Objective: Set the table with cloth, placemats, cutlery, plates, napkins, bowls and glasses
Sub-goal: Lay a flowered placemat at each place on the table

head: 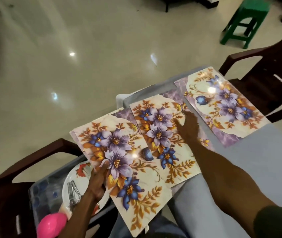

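Note:
Three floral placemats show on a table covered with a pale blue cloth [240,169]. The far placemat [222,107] lies flat near the table's far corner. The middle placemat [161,134] lies beside it, and my right hand [188,127] presses on it with straight fingers. My left hand [97,182] grips the left edge of the near placemat [128,169], which juts past the table's edge and overlaps the middle one.
On the chair at the left, a clear tub [47,194] holds a white flowered plate [78,177], steel cutlery [73,194] and a pink bowl [52,225]. Dark wooden chairs [265,74] stand at the right and left. A green stool [245,21] stands on the glossy floor.

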